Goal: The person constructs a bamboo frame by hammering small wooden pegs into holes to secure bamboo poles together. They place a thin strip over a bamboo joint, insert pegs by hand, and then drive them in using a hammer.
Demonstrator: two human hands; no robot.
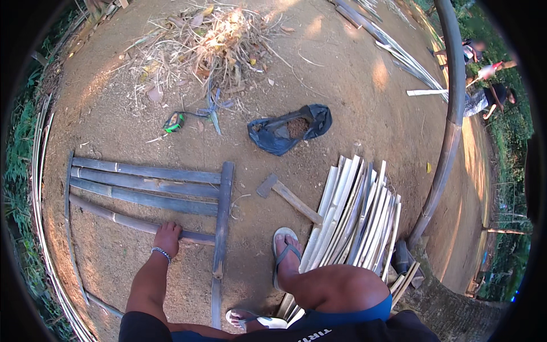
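Observation:
My left hand (pixel 167 238) is closed on a dark bamboo slat (pixel 130 221), near that slat's right end. This slat is the lowest of several lying side by side on the dirt. Above it, the other dark slats (pixel 151 199) run roughly parallel. Their right ends meet a thicker bamboo pole (pixel 224 211), and a thin strip (pixel 67 214) runs along their left ends. To the right of the pole lies a hatchet (pixel 293 199) with a wooden handle, its head pointing up and left. My right hand does not show.
Split bamboo strips (pixel 347 216) are stacked beside my right foot. Farther off lie a black plastic bag (pixel 276 139) with small brown pieces, a green tape measure (pixel 174 122) and a debris heap (pixel 222 51). A long bamboo pole (pixel 450 137) curves along the right; people stand beyond.

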